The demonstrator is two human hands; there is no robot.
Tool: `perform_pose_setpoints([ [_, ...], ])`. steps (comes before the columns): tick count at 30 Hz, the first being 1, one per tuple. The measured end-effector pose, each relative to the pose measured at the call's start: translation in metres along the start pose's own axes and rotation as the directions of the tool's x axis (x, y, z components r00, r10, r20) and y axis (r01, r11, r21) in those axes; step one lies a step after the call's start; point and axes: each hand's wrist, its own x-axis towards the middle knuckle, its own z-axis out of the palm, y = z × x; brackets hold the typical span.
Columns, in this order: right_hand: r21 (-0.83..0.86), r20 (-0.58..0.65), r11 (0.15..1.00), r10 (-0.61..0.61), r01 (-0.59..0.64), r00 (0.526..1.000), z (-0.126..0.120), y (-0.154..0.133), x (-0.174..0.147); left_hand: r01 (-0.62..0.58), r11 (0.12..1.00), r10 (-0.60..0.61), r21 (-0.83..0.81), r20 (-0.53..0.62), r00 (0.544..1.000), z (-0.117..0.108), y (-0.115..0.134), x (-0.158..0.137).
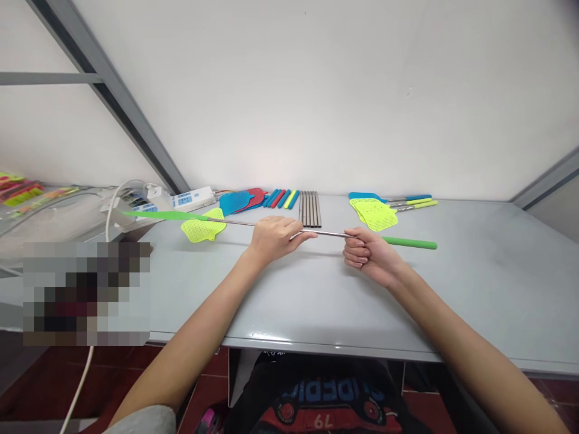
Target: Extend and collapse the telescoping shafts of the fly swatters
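Note:
A green fly swatter with a telescopic metal rod is stretched out across the table, held above its surface. My left hand is closed round the middle of the rod, thumb pointing right. Fingers of my right hand wrap the rod near the green handle. The swatter's green head, seen nearly edge-on, reaches out to the left, over a loose yellow swatter head. Just behind my hands lie several metal rods side by side and several coloured handles.
Blue swatter heads and a red one lie at the back. Swatters with yellow heads and a blue one rest at back right. A power strip and white cable are at left. A wall stands behind the table.

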Motion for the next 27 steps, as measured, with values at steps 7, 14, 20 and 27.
perform_pose_setpoints([
  [7,0.029,0.015,1.0,-0.002,0.002,1.0,-0.001,0.003,0.004,0.1,0.99,-0.091,-0.103,0.091,0.992,0.001,0.004,0.002],
  [14,0.11,-0.048,0.994,-0.003,0.008,0.999,-0.004,0.012,0.008,0.198,0.965,-0.157,-0.175,0.223,0.962,0.001,0.019,-0.001],
  [20,0.131,-0.035,0.991,0.001,0.004,0.999,-0.007,0.018,0.012,0.242,0.958,-0.192,-0.154,0.28,0.94,-0.004,0.027,0.002],
  [27,0.147,0.008,0.989,-0.021,0.02,1.0,-0.007,0.024,0.014,0.238,0.952,-0.168,-0.193,0.323,0.931,-0.006,0.032,0.004],
])
